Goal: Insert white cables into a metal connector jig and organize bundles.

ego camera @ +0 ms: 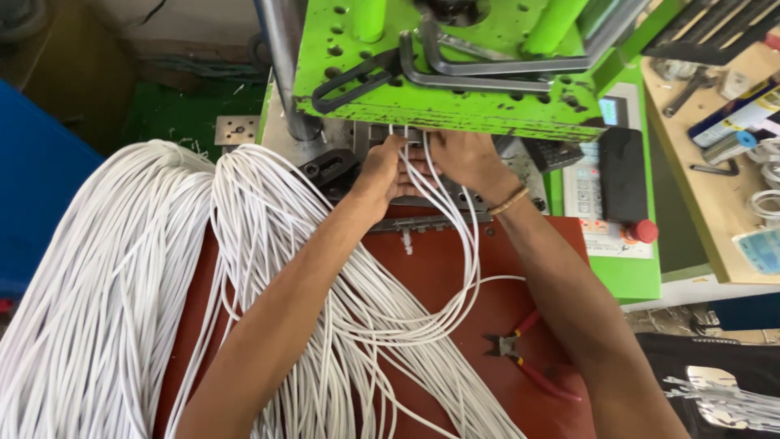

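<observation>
Bright even daylight – sharp focus, soft shadows (edges slightly bowed).

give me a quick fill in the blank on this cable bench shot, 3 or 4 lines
1. Both hands, the left hand and the right hand, press ____ cables in under the machine.
2. The machine's top plate is painted ____.
3. The pliers on the red table have ____ handles.
4. The band sits on the ____ wrist.

Missing words: white; green; red; right

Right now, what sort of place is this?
Likely a small cable-making workshop: a green press machine, a large bundle of white cables on the red bench, and red-handled cutters.
</observation>
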